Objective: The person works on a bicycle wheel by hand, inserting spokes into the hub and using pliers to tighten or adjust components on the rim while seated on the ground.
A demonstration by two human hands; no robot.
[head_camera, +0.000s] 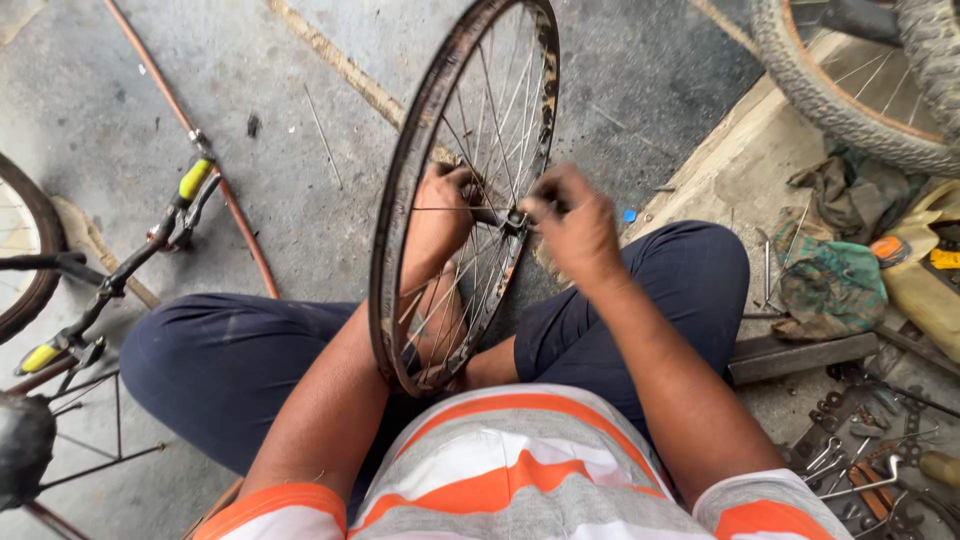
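A rusty bare bicycle wheel rim [400, 180] with thin metal spokes stands upright between my knees. My left hand [445, 200] reaches in from the left side of the wheel and grips the hub [500, 215] area behind the spokes. My right hand [570, 215] is on the right side, fingers pinched at the hub end by the centre; it is slightly blurred. What the fingertips pinch is too small to make out. My legs in dark blue trousers spread on either side of the wheel.
A bicycle with yellow-tipped handlebar [190, 185] lies at the left. Another tyre [850, 100] stands at top right. Rags [830, 280], a yellow container [930, 290], and several spanners and small metal parts [860, 470] lie on the right. An orange hose [230, 200] crosses the concrete floor.
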